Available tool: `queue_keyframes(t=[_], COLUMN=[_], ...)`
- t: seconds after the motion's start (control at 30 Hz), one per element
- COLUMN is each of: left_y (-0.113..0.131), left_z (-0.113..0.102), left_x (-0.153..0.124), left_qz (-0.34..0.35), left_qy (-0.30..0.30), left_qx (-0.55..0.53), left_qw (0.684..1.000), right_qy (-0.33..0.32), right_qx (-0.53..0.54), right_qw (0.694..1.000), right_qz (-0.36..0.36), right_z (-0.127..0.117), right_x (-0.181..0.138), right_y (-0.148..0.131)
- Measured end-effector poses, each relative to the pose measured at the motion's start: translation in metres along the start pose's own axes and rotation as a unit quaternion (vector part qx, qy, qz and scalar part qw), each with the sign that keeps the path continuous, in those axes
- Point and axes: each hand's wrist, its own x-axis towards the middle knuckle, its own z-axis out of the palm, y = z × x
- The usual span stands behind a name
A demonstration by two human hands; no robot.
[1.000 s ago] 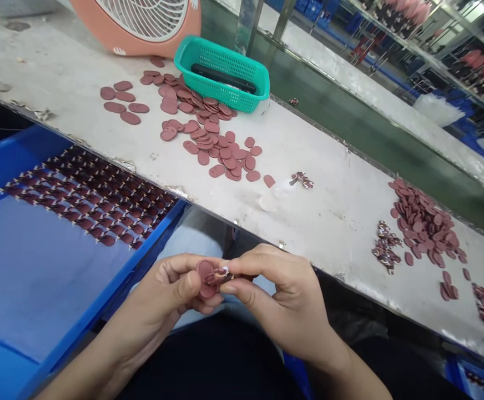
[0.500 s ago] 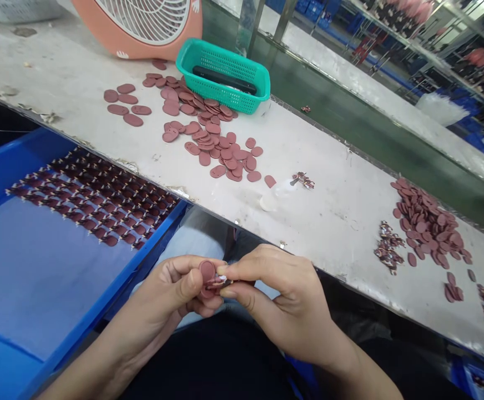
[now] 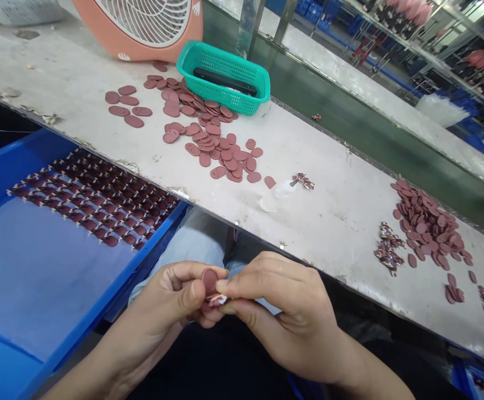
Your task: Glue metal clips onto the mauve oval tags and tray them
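My left hand [image 3: 162, 303] is closed on a reddish-brown oval disc [image 3: 209, 279], gripped between thumb and fingers. A second reddish-brown piece shows just below it, partly covered by my fingers. With thumb and forefinger, my right hand [image 3: 287, 303] pinches a small brown, white and gold piece [image 3: 217, 300] against the disc. Its outline is mostly hidden by my fingertips. Both hands meet above my lap, in front of the bench edge. On the bench [image 3: 329, 222] beyond them lies a spread of similar oval discs [image 3: 225, 150].
A blue tray [image 3: 159, 233] at left holds rows of disc pieces [image 3: 112, 216]. A green basket [image 3: 225, 103] and orange fan [image 3: 142, 50] stand behind the discs. At right are another disc heap [image 3: 429, 228] and small ornate pieces [image 3: 388, 250]. A green belt [image 3: 333, 100] runs behind.
Both hands have dropped slightly, still holding the pieces together. The small piece has turned a little and shows more white. On the green belt, a small item has shifted right.
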Motion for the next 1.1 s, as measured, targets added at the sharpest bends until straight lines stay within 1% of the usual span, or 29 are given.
queue_keyframes(t=[0.1,0.43,0.5,0.6,0.67,0.73,0.77,0.87,0.93,1.1], left_y=[0.001,-0.003,-0.004,-0.004,-0.004,-0.004,-0.004,-0.004,-0.006,-0.01], left_z=[0.003,-0.002,-0.002,-0.003,-0.006,-0.008,-0.008,-0.01,-0.011,-0.021], left_x=[-0.003,-0.003,-0.006,-0.011,-0.013,-0.012,-0.012,-0.008,-0.006,0.0], left_qz=[-0.003,0.012,0.025,0.046,0.042,0.037,0.04,0.054,0.053,0.039], left_qy=[0.012,0.025,0.005,-0.045,-0.081,-0.101,-0.096,-0.051,-0.033,-0.014], left_qx=[0.005,-0.003,-0.007,-0.01,-0.008,0.001,0.004,0.006,0.002,-0.015], left_qw=[1.0,1.0,1.0,0.998,0.996,0.994,0.995,0.997,0.998,0.999], right_qy=[-0.001,0.003,0.006,0.009,0.005,0.004,0.007,0.011,0.012,0.015], right_qx=[0.0,-0.029,-0.024,-0.025,-0.032,-0.038,-0.039,-0.035,-0.027,-0.013], right_qw=[1.0,0.999,0.999,0.998,0.997,0.996,0.996,0.997,0.998,0.998], right_qz=[0.003,-0.018,-0.039,-0.064,-0.072,-0.077,-0.077,-0.065,-0.062,-0.056], right_z=[0.0,0.004,0.003,0.001,0.0,0.001,0.002,0.007,0.01,0.017], right_x=[-0.001,0.0,-0.001,-0.003,-0.004,-0.004,-0.003,0.0,0.003,0.006], right_y=[0.0,0.003,0.001,-0.006,-0.011,-0.013,-0.012,-0.007,-0.001,0.011])
